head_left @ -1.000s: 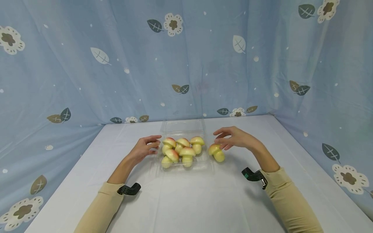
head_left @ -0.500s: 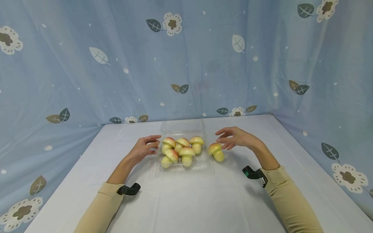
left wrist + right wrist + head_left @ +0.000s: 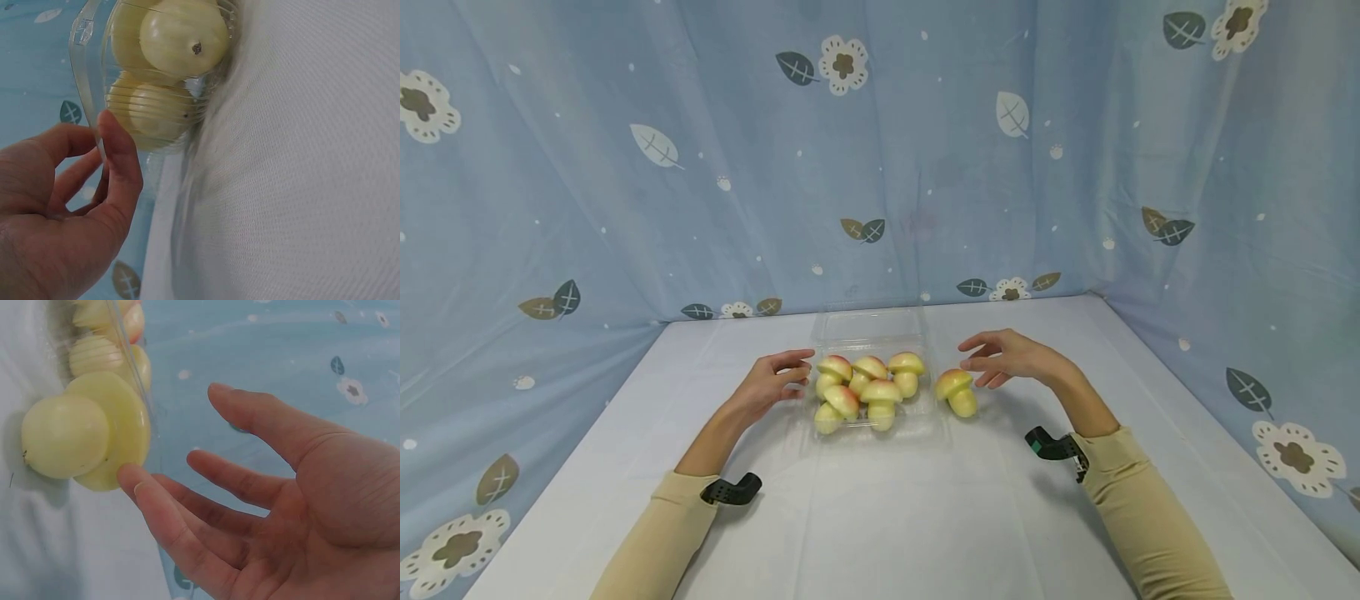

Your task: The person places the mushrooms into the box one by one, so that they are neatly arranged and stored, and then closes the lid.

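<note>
A clear plastic box [image 3: 910, 427] with its lid raised at the back stands on the table. Several yellow-green mushroom-shaped pieces [image 3: 882, 402] with red-tinged caps lie inside it. My left hand [image 3: 769, 383] is at the box's left side, and in the left wrist view thumb and fingers lie on either side of the rim, pinching it. Outside the box, by its right wall, lies one more mushroom-shaped piece [image 3: 957, 393], tilted on its side. My right hand [image 3: 1011, 357] hovers just right of that piece, fingers loosely bent and holding nothing, one fingertip close to the cap in the right wrist view.
A white cloth [image 3: 880, 533] covers the table. Behind and beside it hangs a blue curtain [image 3: 737, 167] with flowers and leaves. The transparent box lid [image 3: 871, 321] leans toward the curtain. Each wrist wears a black camera band [image 3: 732, 488].
My right hand has drawn slightly right, its fingertips coming away from the cap of the loose mushroom-shaped piece. The left hand and the box stay put.
</note>
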Demonstrator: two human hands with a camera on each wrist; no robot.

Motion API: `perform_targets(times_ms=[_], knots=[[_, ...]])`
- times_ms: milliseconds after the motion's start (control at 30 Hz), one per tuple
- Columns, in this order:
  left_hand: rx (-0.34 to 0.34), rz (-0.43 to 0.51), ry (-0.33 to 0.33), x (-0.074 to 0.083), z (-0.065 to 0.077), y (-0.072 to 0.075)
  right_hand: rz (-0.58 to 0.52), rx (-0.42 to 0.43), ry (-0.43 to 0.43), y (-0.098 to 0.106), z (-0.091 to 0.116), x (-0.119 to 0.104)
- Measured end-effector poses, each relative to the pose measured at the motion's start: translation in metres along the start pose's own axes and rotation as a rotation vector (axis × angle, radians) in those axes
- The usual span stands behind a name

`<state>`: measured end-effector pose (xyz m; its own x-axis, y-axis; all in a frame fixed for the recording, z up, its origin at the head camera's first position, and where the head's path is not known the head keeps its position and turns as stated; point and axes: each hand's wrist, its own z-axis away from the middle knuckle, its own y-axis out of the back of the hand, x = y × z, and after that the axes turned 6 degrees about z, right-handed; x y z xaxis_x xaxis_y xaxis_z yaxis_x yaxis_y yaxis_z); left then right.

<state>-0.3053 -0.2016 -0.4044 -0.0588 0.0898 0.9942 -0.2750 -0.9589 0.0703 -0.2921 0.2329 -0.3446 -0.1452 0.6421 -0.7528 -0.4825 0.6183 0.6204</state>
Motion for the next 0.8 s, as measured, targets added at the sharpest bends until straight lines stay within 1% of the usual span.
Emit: perform_targets(times_ms=[167, 567, 800], knots=[[-0.001, -0.006, -0.003, 0.000, 0.000, 0.000, 0.003, -0.015, -0.019, 0.000, -0.003, 0.004], [-0.002, 0.002, -0.004, 0.000, 0.000, 0.000, 0.006, -0.048, -0.029, -0.004, -0.009, 0.017], [-0.005, 0.003, -0.005, 0.000, 0.000, 0.000, -0.010, -0.065, -0.041, -0.007, -0.012, 0.021]])
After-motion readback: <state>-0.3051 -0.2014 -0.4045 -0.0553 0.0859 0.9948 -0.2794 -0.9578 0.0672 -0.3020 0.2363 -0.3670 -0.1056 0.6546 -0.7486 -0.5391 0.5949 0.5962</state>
